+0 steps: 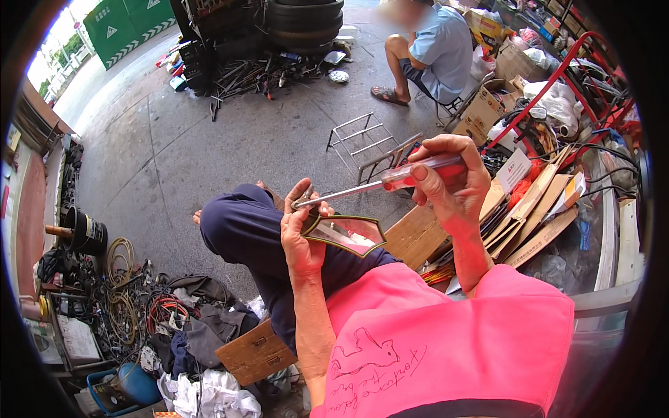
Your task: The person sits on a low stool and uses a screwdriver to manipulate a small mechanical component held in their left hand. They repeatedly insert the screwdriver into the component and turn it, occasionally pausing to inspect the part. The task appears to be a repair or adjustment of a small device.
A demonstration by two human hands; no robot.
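Observation:
My left hand (300, 237) grips a small angular mirror (348, 233) with a yellow-green rim by its metal mount (311, 210), in the middle of the head view. In my right hand (453, 184) is a screwdriver with a red and clear handle (425, 171). Its long steel shaft (348, 192) reaches left to the mount, where the tip is at or beside my fingers; exact contact is hard to make out. The mirror hangs over my dark-trousered leg (237, 223) and pink top (439, 341).
A person (446, 56) in light blue sits at the back right, near a metal rack (355, 139). Tyres (300, 24), piled cardboard (536, 209), a red trolley frame (529, 111), wooden boards (254, 352), coiled hoses (122, 279), a bucket (83, 233) and heaped clutter surround me.

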